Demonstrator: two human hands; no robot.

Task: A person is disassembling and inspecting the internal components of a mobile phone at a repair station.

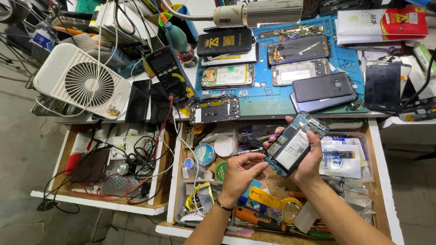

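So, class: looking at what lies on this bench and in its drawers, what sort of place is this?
Most likely a phone repair bench. The right hand holds an opened phone, more stripped phones lie on a blue work mat, and a multimeter sits beside them.

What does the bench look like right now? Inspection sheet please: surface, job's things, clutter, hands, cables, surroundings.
Surface: blue work mat on a crowded bench, two drawers pulled open below.
Job's things: opened phone, battery showing, held over the right drawer.
Clutter: several phones and back covers on the mat; tape rolls, tins, screwdrivers and bags in the drawer; white fan; multimeter.
Hands: right hand grips the phone; left hand pinches at its lower edge.
Cables: red and black leads tangled in the left drawer.
Surroundings: grey concrete floor; gooseneck lamp above.
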